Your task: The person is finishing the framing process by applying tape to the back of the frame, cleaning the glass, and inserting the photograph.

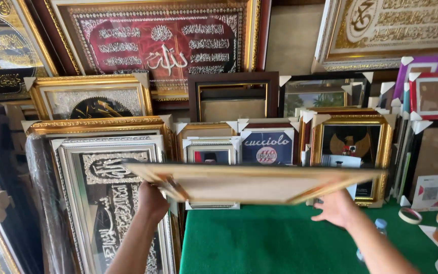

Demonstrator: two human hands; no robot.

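**Two hands lift a flat frame over a green table**

Dozens of framed pieces crowd the back of this shop corner, stacked and leaning in rows. A large red panel with a gold frame [163, 45] hangs high at the centre, with a pale cream-and-gold frame [396, 30] to its right. Below them stand a dark brown frame [231, 96], a gold-framed picture with a dark bird emblem [353, 152] and a small blue print [267, 147]. On the left a tall silver-framed black panel [110, 203] leans upright, partly wrapped in clear plastic. Red and purple frames with white corner guards [432, 94] sit at the far right.

A table covered in green cloth [280, 243] fills the lower middle. Near its right edge lie two rolls of tape [410, 215], and the blue cap of a bottle [380, 223] shows just behind the right forearm.

The wooden frame [254, 182] is held nearly level above the table, its pale backing seen almost edge-on, reaching from in front of the silver-framed panel across to the bird emblem picture. The left hand [150, 200] is curled closed around the frame's left corner from below. The right hand [335, 208] is under the right end with fingers spread against the underside; how firmly it grips cannot be told.
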